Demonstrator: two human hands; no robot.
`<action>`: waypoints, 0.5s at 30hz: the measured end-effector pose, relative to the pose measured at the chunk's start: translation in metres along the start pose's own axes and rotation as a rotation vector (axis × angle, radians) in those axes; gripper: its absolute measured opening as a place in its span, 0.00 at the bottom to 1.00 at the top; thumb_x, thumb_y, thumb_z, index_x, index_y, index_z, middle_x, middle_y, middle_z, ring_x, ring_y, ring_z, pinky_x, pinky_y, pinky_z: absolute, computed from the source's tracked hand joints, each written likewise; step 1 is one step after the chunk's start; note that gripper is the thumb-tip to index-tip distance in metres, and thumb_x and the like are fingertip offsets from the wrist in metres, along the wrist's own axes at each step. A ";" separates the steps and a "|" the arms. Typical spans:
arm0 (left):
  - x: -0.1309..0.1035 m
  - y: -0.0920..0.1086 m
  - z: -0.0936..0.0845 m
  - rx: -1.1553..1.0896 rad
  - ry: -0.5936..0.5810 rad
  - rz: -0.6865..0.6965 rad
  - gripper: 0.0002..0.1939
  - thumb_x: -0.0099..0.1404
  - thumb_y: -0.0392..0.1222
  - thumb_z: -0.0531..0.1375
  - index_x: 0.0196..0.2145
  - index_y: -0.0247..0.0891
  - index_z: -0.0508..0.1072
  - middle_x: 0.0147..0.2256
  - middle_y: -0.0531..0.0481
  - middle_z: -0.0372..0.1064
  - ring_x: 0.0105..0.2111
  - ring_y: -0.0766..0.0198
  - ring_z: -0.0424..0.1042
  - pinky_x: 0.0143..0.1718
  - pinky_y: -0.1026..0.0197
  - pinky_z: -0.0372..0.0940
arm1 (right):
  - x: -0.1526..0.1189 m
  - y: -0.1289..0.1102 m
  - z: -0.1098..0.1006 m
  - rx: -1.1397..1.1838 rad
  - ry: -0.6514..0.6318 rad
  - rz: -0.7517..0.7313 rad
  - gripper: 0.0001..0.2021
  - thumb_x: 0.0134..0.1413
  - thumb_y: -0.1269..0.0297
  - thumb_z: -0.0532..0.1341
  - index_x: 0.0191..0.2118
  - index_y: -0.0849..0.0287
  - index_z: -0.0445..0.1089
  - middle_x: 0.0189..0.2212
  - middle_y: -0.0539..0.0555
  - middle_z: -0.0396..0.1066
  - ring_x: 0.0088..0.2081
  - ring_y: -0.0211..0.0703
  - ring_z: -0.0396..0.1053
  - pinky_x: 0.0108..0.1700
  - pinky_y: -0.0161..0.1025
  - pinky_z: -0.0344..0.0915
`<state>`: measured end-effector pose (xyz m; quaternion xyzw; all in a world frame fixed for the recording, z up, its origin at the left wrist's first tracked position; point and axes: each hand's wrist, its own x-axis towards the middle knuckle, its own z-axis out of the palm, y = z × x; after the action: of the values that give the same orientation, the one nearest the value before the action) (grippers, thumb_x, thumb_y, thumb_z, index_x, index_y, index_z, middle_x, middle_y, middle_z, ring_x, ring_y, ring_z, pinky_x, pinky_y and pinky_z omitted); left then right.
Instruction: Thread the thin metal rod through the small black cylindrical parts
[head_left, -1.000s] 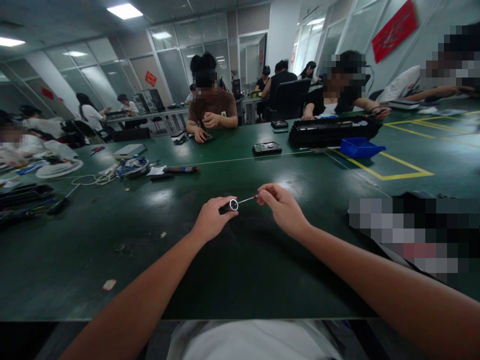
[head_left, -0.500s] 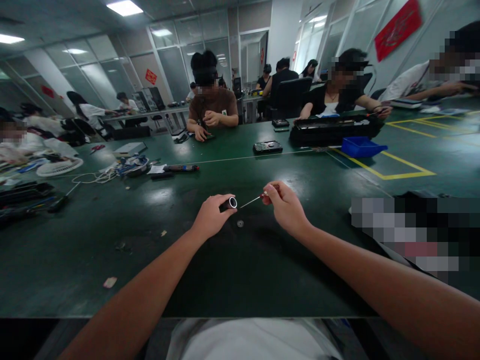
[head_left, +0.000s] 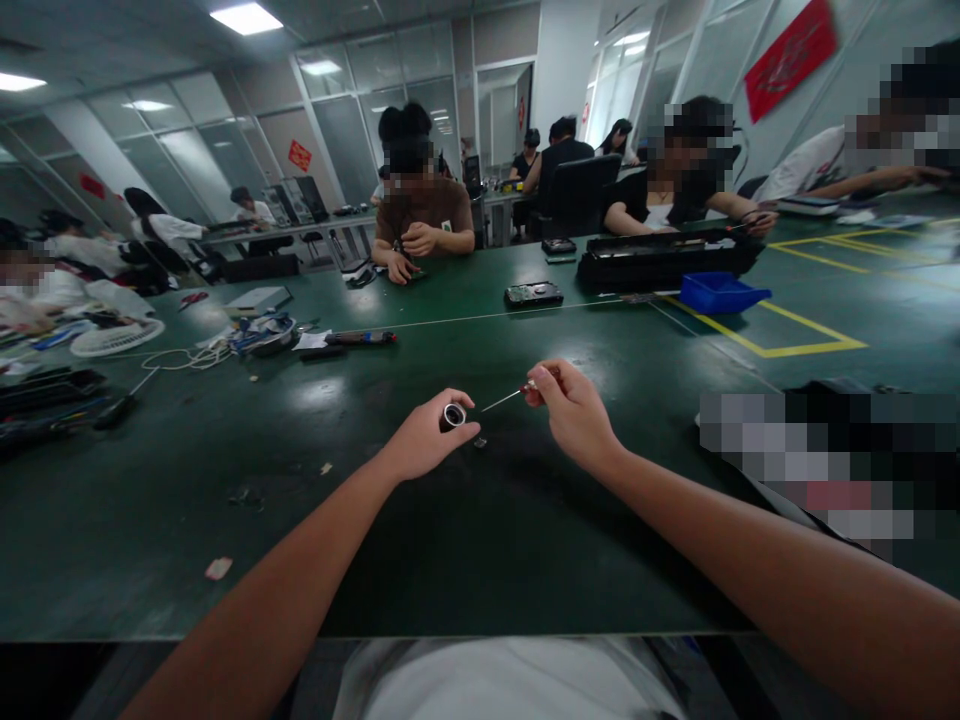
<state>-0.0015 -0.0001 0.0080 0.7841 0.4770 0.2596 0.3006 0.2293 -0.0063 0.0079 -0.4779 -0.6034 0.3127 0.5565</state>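
My left hand is closed round a short black cylinder with a bright metal ring at its open end, which faces me. To its right, my right hand grips a screwdriver by its reddish handle. The thin metal shaft points left, its tip a little apart from the cylinder. On the green table, just below the left fingertips, lies a small shiny part whose kind I cannot make out.
Ahead stand an open circuit-board device, a blue bin and a long black housing. A cable bundle and a dark tool lie to the left. Co-workers sit across the table; scraps lie near my left arm.
My left hand has shifted slightly left and down and turned the cylinder, so its opening shows more. The small part looks different in shape. My right hand and the screwdriver have hardly moved.
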 end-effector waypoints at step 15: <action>-0.003 0.001 0.007 0.432 -0.203 0.210 0.17 0.70 0.51 0.55 0.51 0.47 0.74 0.45 0.48 0.71 0.43 0.57 0.71 0.43 0.57 0.64 | 0.001 0.001 0.000 0.020 -0.002 0.003 0.12 0.63 0.53 0.55 0.36 0.55 0.67 0.28 0.51 0.70 0.31 0.42 0.69 0.38 0.43 0.65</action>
<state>0.0027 -0.0047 0.0037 0.8973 0.4049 0.1016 0.1438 0.2296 -0.0054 0.0076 -0.4731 -0.5998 0.3201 0.5603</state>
